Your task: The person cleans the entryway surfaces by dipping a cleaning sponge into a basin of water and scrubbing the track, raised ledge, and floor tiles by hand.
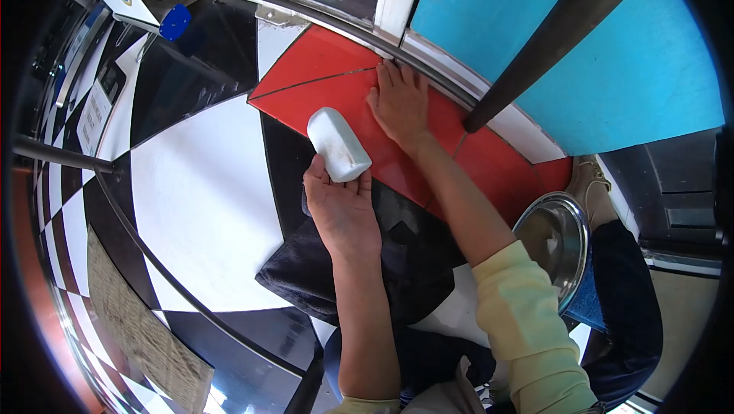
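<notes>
My left hand [342, 211], palm up, grips the near end of a white scoop-like object [336, 142]. It has one rounded end and brownish smudges on its face; its exact kind is not clear. Over the red tiles [317, 70] my right hand [401, 104] lies palm down, fingers stretched out and slightly apart, fingertips close to the metal rail along the wall. Whether anything lies under that palm is hidden. Below my left hand a black cloth [413, 284] is spread on the floor.
A metal bowl [547, 242] stands by my right knee, something pale inside. A dark pole [558, 39] slants in front of a blue panel [642, 77]. Black and white tiles [202, 207] cover the floor at left, with a mat [145, 318] and a curved metal bar [176, 269].
</notes>
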{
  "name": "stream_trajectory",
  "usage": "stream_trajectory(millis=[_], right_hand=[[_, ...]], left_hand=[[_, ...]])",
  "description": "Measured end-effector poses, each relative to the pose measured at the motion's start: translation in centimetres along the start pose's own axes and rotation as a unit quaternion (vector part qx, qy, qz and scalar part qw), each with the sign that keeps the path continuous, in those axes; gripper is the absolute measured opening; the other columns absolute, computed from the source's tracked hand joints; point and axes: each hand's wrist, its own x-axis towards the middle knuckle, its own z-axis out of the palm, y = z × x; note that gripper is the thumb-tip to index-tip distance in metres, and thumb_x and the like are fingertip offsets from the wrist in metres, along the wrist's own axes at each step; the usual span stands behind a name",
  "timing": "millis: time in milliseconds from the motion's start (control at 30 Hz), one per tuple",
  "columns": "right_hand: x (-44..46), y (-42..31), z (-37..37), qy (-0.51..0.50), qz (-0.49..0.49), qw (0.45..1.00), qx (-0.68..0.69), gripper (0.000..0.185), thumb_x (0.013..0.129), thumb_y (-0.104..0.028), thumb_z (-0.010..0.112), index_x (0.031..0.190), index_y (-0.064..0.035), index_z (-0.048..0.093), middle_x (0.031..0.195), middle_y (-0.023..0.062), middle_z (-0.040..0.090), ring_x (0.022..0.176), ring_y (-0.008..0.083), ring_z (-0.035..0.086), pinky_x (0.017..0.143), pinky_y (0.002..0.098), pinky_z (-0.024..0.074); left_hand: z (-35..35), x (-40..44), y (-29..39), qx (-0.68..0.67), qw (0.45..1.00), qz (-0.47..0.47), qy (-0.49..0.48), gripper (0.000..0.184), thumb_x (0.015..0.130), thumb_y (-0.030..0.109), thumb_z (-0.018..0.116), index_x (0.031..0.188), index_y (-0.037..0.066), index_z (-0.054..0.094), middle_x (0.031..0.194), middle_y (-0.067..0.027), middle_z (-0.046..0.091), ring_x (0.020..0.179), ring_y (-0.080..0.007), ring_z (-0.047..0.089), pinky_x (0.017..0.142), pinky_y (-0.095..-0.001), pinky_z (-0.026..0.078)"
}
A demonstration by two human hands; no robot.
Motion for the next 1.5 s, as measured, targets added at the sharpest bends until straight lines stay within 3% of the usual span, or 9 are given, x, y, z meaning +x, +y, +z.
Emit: stream_trajectory(millis=[200,300,400,500,700,800,1000,1100,1500], right_hand=[[-0.2,-0.2,-0.3,-0.030,-0.015,0.995,0.093,0.037,0.081,-0.021,0.058,0.114,-0.0036,0.053,0.115,0.0085,0.062,0.111,0.0241,0.050,0.098,0.0447,0.0320],[-0.1,0.7,-0.4,-0.015,0.001,1.000,0.009,0.038,0.079,-0.019,0.059,0.114,-0.0036,0.052,0.110,0.0076,0.064,0.108,0.0239,0.052,0.097,0.0451,0.0320],[-0.1,-1.7,0.3,-0.012,0.055,0.996,0.067,0.041,0.078,-0.018,0.060,0.115,-0.0029,0.052,0.110,0.0070,0.064,0.106,0.0235,0.052,0.097,0.0455,0.0322],[-0.4,-2.3,0.3,-0.015,-0.019,0.995,0.099,0.042,0.077,-0.017,0.060,0.116,-0.0019,0.052,0.108,0.0061,0.064,0.106,0.0231,0.052,0.096,0.0461,0.0323],[0.1,-0.7,0.2,0.024,0.023,0.999,0.016,0.041,0.077,-0.016,0.059,0.115,-0.0015,0.051,0.101,0.0047,0.063,0.106,0.0233,0.052,0.095,0.0459,0.0328],[-0.2,-1.9,0.5,-0.012,0.000,0.994,0.111,0.040,0.077,-0.015,0.059,0.114,-0.0015,0.051,0.100,0.0052,0.064,0.108,0.0236,0.051,0.096,0.0460,0.0325],[0.1,0.0,0.0,0.029,0.010,0.999,0.032,0.039,0.076,-0.013,0.060,0.112,-0.0030,0.051,0.103,0.0056,0.064,0.109,0.0241,0.051,0.096,0.0443,0.0330],[-0.1,-1.3,0.1,-0.026,0.001,0.991,0.133,0.039,0.077,-0.015,0.060,0.114,-0.0034,0.052,0.107,0.0053,0.064,0.110,0.0236,0.051,0.095,0.0440,0.0332],[1.4,1.2,0.1,-0.075,-0.043,0.995,0.042,0.041,0.079,-0.022,0.059,0.114,-0.0016,0.051,0.107,0.0087,0.064,0.109,0.0267,0.052,0.093,0.0426,0.0397]], left_hand=[[0.2,0.1,-0.2,-0.003,1.000,-0.011,-0.006,0.039,0.094,0.033,0.050,0.119,0.003,0.048,0.117,-0.0088,0.055,0.108,-0.0209,0.053,0.094,-0.0341,0.042],[0.0,0.1,-0.1,-0.002,1.000,-0.002,-0.002,0.039,0.094,0.033,0.050,0.119,0.003,0.048,0.117,-0.0085,0.056,0.108,-0.0206,0.053,0.094,-0.0341,0.042],[0.1,0.2,0.1,0.002,1.000,-0.003,-0.007,0.040,0.093,0.033,0.050,0.120,0.004,0.048,0.116,-0.0082,0.056,0.107,-0.0203,0.053,0.094,-0.0342,0.041],[0.0,0.1,-0.2,0.001,1.000,-0.009,-0.003,0.040,0.093,0.033,0.050,0.120,0.004,0.049,0.116,-0.0082,0.056,0.107,-0.0205,0.053,0.094,-0.0344,0.041],[0.1,0.1,0.2,-0.008,1.000,0.000,0.004,0.039,0.093,0.033,0.051,0.119,0.004,0.049,0.116,-0.0085,0.056,0.107,-0.0209,0.054,0.094,-0.0344,0.041],[0.1,0.2,0.0,-0.008,1.000,-0.006,-0.007,0.039,0.093,0.033,0.050,0.119,0.004,0.049,0.117,-0.0088,0.056,0.107,-0.0211,0.054,0.093,-0.0346,0.042],[0.0,0.1,0.2,-0.002,1.000,-0.002,0.002,0.040,0.094,0.033,0.050,0.120,0.003,0.048,0.118,-0.0093,0.055,0.108,-0.0212,0.054,0.093,-0.0352,0.043],[0.1,0.2,0.0,-0.011,1.000,-0.003,-0.009,0.040,0.094,0.032,0.050,0.121,0.003,0.048,0.118,-0.0094,0.055,0.108,-0.0213,0.053,0.093,-0.0352,0.042],[-0.5,0.4,-0.3,0.004,1.000,-0.004,-0.019,0.039,0.093,0.035,0.054,0.116,0.005,0.049,0.119,-0.0071,0.054,0.110,-0.0209,0.054,0.094,-0.0365,0.042]])
